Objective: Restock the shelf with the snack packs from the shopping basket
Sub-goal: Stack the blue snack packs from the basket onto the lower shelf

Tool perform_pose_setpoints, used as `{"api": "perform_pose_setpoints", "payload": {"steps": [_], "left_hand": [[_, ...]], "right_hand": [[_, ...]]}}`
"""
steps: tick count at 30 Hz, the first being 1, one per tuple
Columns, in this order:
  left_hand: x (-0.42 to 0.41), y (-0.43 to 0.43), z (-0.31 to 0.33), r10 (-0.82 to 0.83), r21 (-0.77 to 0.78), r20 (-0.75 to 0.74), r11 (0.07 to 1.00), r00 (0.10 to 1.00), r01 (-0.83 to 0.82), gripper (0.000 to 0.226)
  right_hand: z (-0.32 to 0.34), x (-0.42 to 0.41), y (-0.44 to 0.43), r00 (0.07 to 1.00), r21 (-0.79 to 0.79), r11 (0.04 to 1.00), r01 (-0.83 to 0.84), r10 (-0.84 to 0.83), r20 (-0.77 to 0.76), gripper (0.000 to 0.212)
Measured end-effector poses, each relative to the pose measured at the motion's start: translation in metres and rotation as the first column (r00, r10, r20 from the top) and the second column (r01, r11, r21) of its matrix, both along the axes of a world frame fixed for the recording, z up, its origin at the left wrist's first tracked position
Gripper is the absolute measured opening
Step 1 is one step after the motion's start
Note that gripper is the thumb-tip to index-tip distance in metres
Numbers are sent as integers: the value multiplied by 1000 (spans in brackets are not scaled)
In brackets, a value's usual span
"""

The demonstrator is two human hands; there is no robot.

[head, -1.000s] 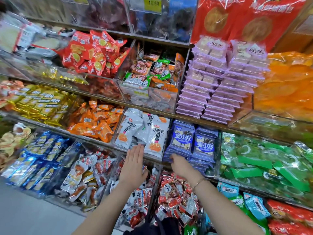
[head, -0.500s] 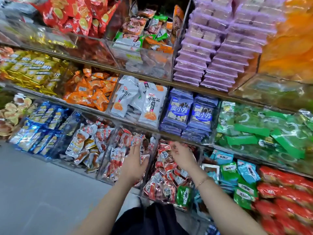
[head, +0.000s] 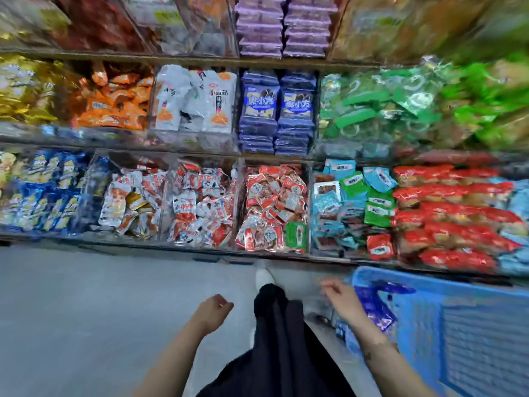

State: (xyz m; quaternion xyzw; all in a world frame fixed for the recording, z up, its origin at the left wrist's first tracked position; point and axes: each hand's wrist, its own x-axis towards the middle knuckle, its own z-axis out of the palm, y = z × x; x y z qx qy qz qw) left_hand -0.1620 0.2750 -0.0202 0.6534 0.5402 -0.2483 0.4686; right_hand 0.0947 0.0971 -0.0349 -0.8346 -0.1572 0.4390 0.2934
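While blur smears much of the view, L hand (head: 213, 312) hangs well left of the blue plastic mesh-walled shopping basket (head: 472, 339), fingers loosely curled, nothing in it. R hand (head: 342, 296) is just beside basket's left rim, fingers loosely bent, empty as far as visible. Dark-blue glossy snack packs (head: 372, 308) lie inside basket near that rim. Black fabric garment (head: 283, 339) and white shoe (head: 263, 277) are left of basket, btwn the hands. Beyond basket is a multi-tier store shelf (head: 200, 151). Stacked dark-blue packs (head: 279, 110) sit in two columns on its mid tier, up-left of basket.
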Motion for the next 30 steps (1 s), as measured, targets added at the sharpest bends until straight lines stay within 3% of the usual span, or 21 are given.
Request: {"api": "perform_pose_setpoints", "payload": {"steps": [3,8,14,18,23,27,30], "left_hand": [[-21,-33,-12,-4,-21,11,1000,1000,5,22],[-23,-88,-18,-82,-76,-17,994,996,81,22],[16,-141,-17,-59,-96,23,994,998,61,15],[58,-175,-22,36,-89,94,996,995,-28,12],[120,-218,-37,79,-87,120,994,990,-69,32],[168,-238,-65,155,-91,166,986,974,-141,45],[201,-246,-93,257,-83,230,966,939,-244,49]], "right_hand": [[-12,-16,-61,994,-53,994,92,-94,-49,25],[-18,-24,-142,971,-193,953,232,-238,-3,16],[-14,6,-206,946,-189,928,323,-321,42,16],[-24,50,-234,975,-212,952,223,-215,61,14],[-57,112,-248,992,-256,966,-42,70,101,14],[-95,144,-242,962,-275,935,-223,257,95,17],[-129,154,-230,892,-302,868,-395,441,99,32]]}}
